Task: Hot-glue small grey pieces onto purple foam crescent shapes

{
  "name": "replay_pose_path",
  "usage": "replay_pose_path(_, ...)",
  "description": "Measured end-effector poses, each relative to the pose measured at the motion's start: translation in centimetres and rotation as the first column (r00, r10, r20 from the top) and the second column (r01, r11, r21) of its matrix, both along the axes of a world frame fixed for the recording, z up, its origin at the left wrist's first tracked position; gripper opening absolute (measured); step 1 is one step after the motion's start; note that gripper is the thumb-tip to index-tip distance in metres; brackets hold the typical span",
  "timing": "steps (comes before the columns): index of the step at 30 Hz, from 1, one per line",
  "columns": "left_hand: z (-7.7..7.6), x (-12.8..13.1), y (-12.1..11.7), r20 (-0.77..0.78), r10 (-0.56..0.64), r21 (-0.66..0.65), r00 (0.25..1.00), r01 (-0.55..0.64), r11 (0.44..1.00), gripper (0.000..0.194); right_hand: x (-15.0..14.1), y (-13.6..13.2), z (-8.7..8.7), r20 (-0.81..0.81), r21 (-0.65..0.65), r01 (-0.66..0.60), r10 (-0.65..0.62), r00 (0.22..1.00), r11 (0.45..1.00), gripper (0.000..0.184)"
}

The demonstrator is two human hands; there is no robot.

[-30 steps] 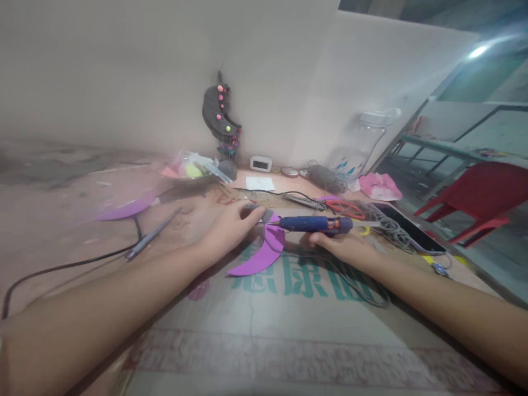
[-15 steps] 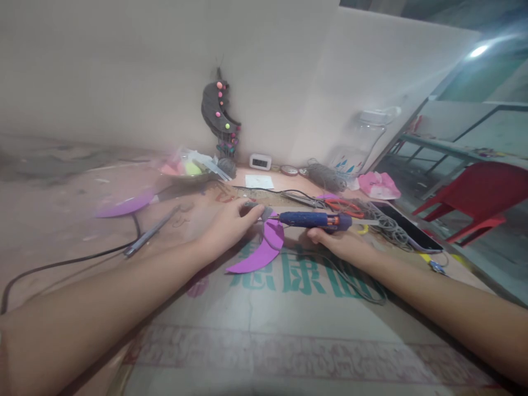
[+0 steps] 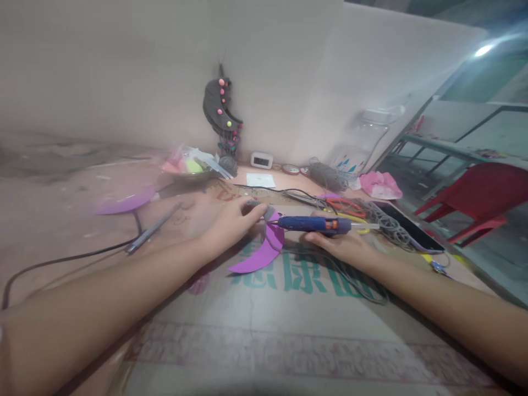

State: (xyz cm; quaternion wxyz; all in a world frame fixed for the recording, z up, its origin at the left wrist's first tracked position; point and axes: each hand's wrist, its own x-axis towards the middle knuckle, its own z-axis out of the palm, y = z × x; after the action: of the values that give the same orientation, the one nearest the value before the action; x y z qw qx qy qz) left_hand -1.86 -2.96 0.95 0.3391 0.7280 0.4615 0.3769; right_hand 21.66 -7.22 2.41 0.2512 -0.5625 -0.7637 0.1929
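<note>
My right hand [image 3: 336, 245] is wrapped round a blue glue gun [image 3: 313, 223] that lies level, its nozzle pointing left. The nozzle tip sits at the upper end of a purple crescent-shaped foam piece [image 3: 264, 250] lying on a cardboard sheet [image 3: 289, 324] with green print. My left hand [image 3: 229, 223] rests fingers down at that same end, its fingertips pinching a small grey piece [image 3: 266, 211] against the crescent.
A dark crescent ornament [image 3: 218, 110] with coloured beads hangs on the wall. Behind lie a bowl of craft bits [image 3: 187, 168], a small clock [image 3: 261, 160], red-handled scissors [image 3: 344, 206], grey yarn [image 3: 328, 177], a phone [image 3: 406, 225], a clear jar [image 3: 367, 137] and a purple disc [image 3: 124, 203]. A red chair [image 3: 478, 198] stands at the right.
Both hands stay at the crescent's upper end; the glue gun has shifted only slightly and the view has barely drifted.
</note>
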Motion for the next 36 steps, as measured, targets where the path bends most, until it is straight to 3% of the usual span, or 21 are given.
replay_pose_path(20,0.4,0.0,-0.2,-0.059,0.001,0.037,0.998,0.001,0.999,0.033,-0.4,-0.2,0.1,-0.092,-0.059,0.017,-0.022,0.996,0.998,0.025)
replay_pose_path(36,0.1,0.0,-0.2,-0.017,-0.025,0.004,1.000,0.025,1.000,0.035,-1.0,-0.3,0.8,-0.091,-0.079,0.017,-0.024,0.996,0.997,0.029)
